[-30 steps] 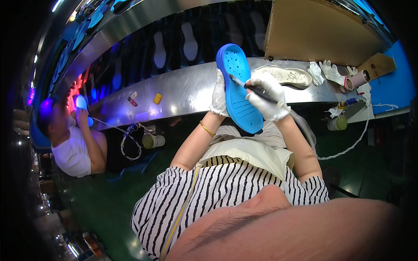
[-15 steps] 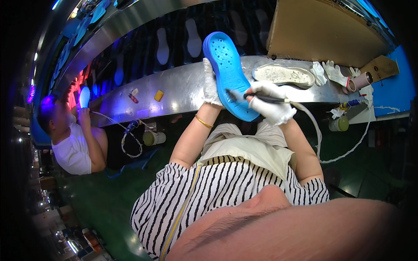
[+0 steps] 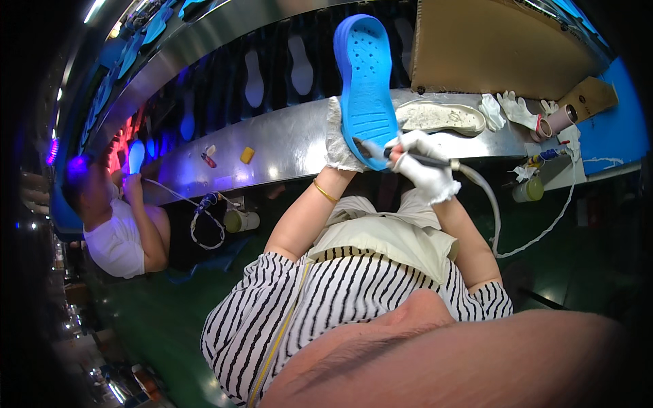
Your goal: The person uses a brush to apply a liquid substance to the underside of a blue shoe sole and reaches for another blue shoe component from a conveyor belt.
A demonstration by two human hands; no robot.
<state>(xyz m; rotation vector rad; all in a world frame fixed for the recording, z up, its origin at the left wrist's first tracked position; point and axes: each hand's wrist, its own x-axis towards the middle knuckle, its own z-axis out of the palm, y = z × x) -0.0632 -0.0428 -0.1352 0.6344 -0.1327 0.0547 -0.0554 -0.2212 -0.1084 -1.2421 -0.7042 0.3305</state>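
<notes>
A blue shoe sole (image 3: 368, 88) is held up over the bench edge, its hollow, hole-dotted inside facing me. My left hand (image 3: 340, 139), in a white glove, grips its left side near the heel; the fingers behind it are hidden. My right hand (image 3: 427, 166), gloved with bare fingertips showing, is closed round a brush (image 3: 408, 156) with a dark handle and a hose at its rear end. The bristles touch the inside of the sole at its near, heel end. A cream-coloured sole (image 3: 443, 117) lies on the bench just right of the blue one.
The metal bench (image 3: 272, 153) curves along the dark conveyor carrying several insoles (image 3: 300, 64). A cardboard box (image 3: 500, 47), white gloves (image 3: 520, 111) and a tape roll (image 3: 561, 118) sit at right. A yellow block (image 3: 247, 155) lies left. Far left, a co-worker (image 3: 119, 231) holds a glowing sole.
The blue sole has moved up and slightly right, standing more upright, with my left hand on it. The brush has stayed close to the same place, now nearer the heel end.
</notes>
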